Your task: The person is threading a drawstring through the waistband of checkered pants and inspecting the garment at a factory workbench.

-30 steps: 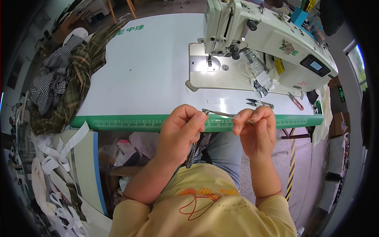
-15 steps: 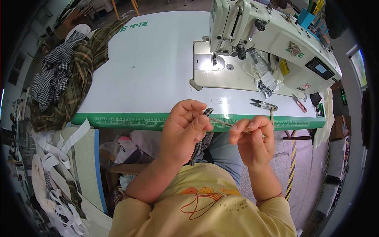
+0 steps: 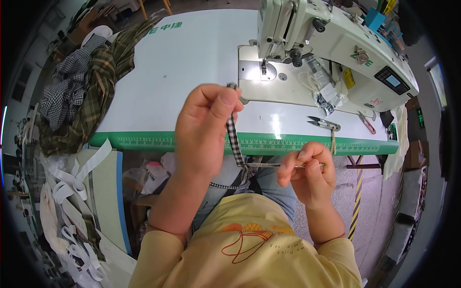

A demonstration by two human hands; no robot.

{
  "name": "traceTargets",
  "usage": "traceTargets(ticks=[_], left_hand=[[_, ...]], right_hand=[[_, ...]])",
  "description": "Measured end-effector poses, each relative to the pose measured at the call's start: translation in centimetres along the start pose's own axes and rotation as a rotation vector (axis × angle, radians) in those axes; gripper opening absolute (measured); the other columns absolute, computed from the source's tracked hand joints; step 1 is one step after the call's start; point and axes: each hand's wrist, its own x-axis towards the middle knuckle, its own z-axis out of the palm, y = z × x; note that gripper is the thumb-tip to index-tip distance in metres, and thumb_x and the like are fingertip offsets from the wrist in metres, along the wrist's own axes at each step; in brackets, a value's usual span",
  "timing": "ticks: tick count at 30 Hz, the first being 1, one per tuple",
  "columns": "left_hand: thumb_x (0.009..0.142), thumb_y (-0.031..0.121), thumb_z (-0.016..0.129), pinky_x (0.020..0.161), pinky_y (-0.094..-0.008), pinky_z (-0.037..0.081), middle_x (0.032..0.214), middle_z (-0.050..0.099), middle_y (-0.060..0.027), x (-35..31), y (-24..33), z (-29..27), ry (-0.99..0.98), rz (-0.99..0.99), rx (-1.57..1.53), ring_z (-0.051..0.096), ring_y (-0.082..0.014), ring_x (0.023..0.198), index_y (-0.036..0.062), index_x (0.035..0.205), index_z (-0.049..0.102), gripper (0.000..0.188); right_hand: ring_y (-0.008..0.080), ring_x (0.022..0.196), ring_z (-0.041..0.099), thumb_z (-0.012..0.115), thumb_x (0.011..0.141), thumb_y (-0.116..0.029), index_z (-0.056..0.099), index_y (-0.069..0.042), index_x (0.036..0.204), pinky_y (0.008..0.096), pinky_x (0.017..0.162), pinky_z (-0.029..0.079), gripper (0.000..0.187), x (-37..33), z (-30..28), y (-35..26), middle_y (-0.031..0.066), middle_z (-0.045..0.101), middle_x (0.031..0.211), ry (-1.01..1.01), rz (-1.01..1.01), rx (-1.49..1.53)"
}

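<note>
My left hand (image 3: 204, 127) is raised over the table's front, pinching the end of a narrow black-and-white checked fabric strip (image 3: 233, 139) between thumb and fingers. The strip hangs down from it, then bends left over my lap. Lower and to the right, my right hand (image 3: 309, 170) pinches a thin, greyish rod-like tool (image 3: 261, 165), held nearly level. Its left end meets the strip at the bend; whether it is inside the fabric or only touching, I cannot tell. The exact kind of tool is too small to make out.
A white sewing machine (image 3: 336, 43) stands at the back right of the white table (image 3: 182, 72). Thread snips (image 3: 324, 124) and red-handled snips (image 3: 367, 123) lie right. Checked and plaid cloth (image 3: 103, 81) drapes over the left edge. White strips (image 3: 72, 185) hang at lower left.
My left hand has moved up and away from my right, drawing out a length of checked strip between them. My right hand has hardly moved and keeps its pinch.
</note>
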Motion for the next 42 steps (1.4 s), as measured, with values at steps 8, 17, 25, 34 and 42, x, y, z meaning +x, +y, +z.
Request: traceTargets(ticks=[8, 17, 25, 34, 42], left_hand=[[0.088, 0.019, 0.061, 0.062, -0.0215, 0.042, 0.08, 0.058, -0.0039, 4.1, 0.6, -0.9, 0.08, 0.015, -0.119, 0.048, -0.0074, 0.066, 0.001, 0.092, 0.057, 0.019], [0.086, 0.015, 0.058, 0.089, -0.0354, 0.041, 0.104, 0.061, -0.0111, -0.4, 0.4, -2.2, -0.215, 0.333, 0.618, 0.056, -0.0228, 0.098, 0.0024, 0.108, 0.058, 0.025], [0.082, -0.001, 0.059, 0.089, -0.0326, 0.043, 0.098, 0.061, -0.0103, -5.2, 1.5, -0.2, -0.438, 0.06, 0.52, 0.061, -0.0161, 0.095, -0.0021, 0.112, 0.052, 0.031], [0.095, 0.012, 0.044, 0.071, -0.0227, 0.042, 0.084, 0.053, -0.0042, -7.1, 2.2, -1.6, -0.405, -0.048, 0.208, 0.051, -0.0091, 0.076, -0.0038, 0.116, 0.049, 0.026], [0.089, 0.01, 0.056, 0.057, -0.0246, 0.044, 0.074, 0.058, -0.0046, -9.5, 5.7, -3.4, -0.342, 0.096, 0.509, 0.054, -0.0107, 0.063, 0.0001, 0.099, 0.059, 0.014]], right_hand=[[0.0263, 0.075, 0.061, 0.044, 0.096, -0.024, 0.046, -0.002, 0.1, 0.0343, 0.066, 0.052, 0.022, -0.7, 1.1, -1.7, 0.0242, 0.06, 0.087, -0.086, 0.023, 0.087], [0.0215, 0.073, 0.062, 0.043, 0.096, -0.026, 0.045, 0.0, 0.101, 0.0311, 0.068, 0.052, 0.026, 0.4, 0.8, -2.7, 0.0244, 0.061, 0.092, 0.071, -0.057, -0.1], [0.02, 0.073, 0.062, 0.042, 0.097, -0.025, 0.046, 0.001, 0.103, 0.0286, 0.066, 0.052, 0.027, 1.0, 2.1, -2.7, 0.0231, 0.061, 0.094, 0.105, -0.059, -0.151], [0.0202, 0.07, 0.062, 0.04, 0.097, -0.025, 0.045, -0.001, 0.104, 0.0261, 0.058, 0.052, 0.025, 0.8, 3.7, -1.9, 0.0219, 0.061, 0.092, 0.174, -0.041, 0.054], [0.0177, 0.051, 0.052, 0.035, 0.099, -0.022, 0.041, 0.0, 0.104, 0.0231, 0.045, 0.044, 0.023, 0.3, 6.6, -1.8, 0.019, 0.058, 0.075, 0.071, -0.2, -0.316]])
